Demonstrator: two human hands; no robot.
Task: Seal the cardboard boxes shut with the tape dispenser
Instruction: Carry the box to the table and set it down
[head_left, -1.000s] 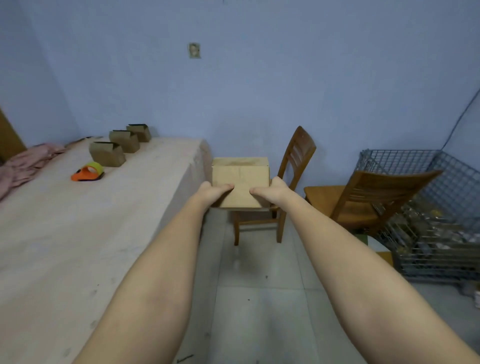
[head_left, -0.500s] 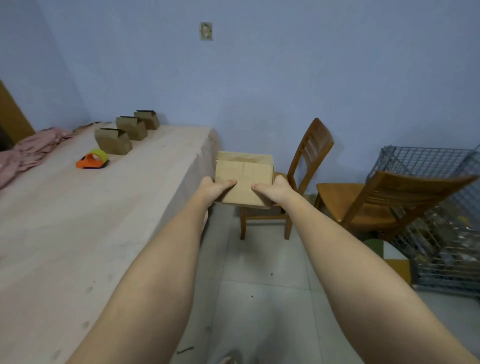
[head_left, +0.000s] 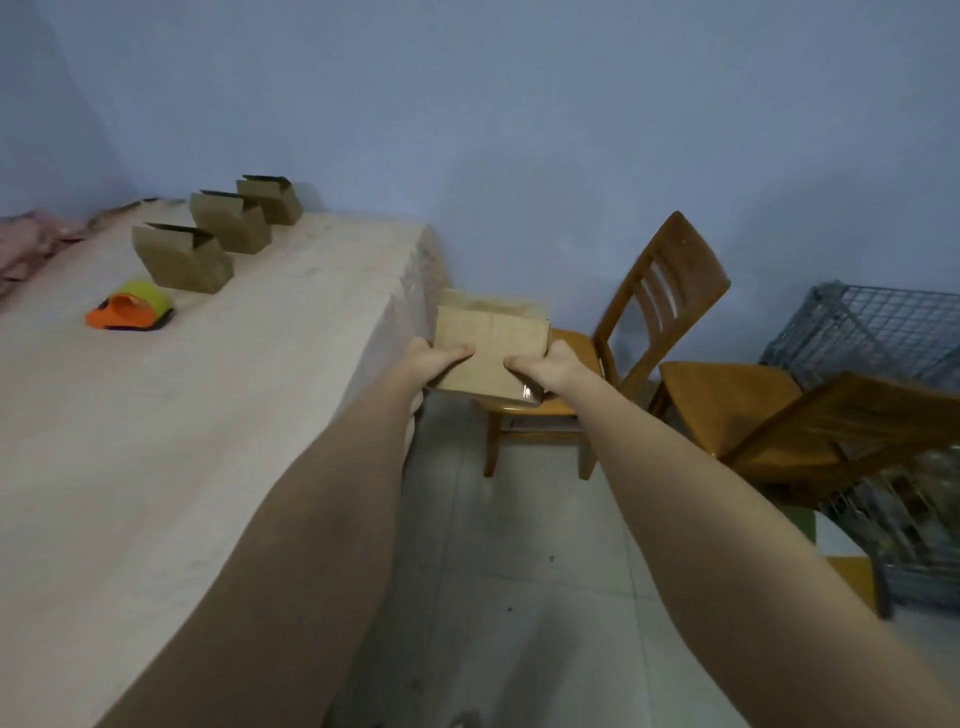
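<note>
Held box, frame center: matt brown cardboard w/ a glossy clear tape strip at its lower right corner. Three boxes upper left: same dull cardboard. Tape dispenser: smooth orange plastic, yellow-green roll. Bench: pale matt cloth cover, faintly stained. Chairs: varnished wood, slight sheen. Crate, right edge: grey metal wire. Floor: pale, speckled, low gloss.

Both arms outstretched, left hand and right hand gripping, thumbs uppermost.
</note>
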